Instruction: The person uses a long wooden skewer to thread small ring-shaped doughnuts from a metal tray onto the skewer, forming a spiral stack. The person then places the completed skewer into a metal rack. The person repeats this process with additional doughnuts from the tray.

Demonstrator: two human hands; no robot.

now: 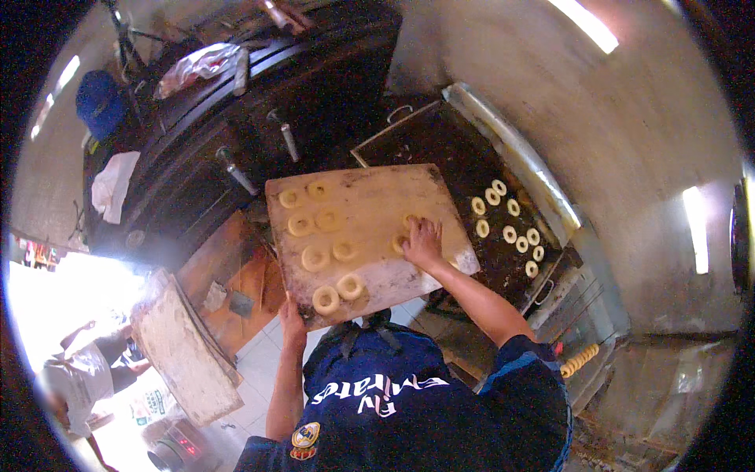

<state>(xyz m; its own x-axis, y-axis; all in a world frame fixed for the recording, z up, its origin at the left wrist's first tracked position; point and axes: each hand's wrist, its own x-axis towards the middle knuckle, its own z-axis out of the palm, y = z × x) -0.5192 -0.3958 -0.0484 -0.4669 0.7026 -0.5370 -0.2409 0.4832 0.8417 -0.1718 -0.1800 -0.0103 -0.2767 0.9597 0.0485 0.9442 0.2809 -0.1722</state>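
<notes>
A wooden board (373, 197) lies tilted in front of me, with several pale dough rings (315, 258) in pairs along its left side. My left hand (292, 321) is closed on the board's lower left edge. Over the board's right side reaches my right hand (425, 245), its fingers curled down onto a dough ring (399, 245) that they partly hide. Just beyond those fingers lies another ring (410, 221). Past the board is a wide dark pan (429, 145), where several pale rings (510, 234) lie in its right part.
Dark metal equipment with two upright handles (289, 141) stands at the far left. A row of golden rings (580, 360) sits at the right. Boards (185, 346) lean at the lower left, near another person (82, 381). A scale with a lit display (182, 444) is below.
</notes>
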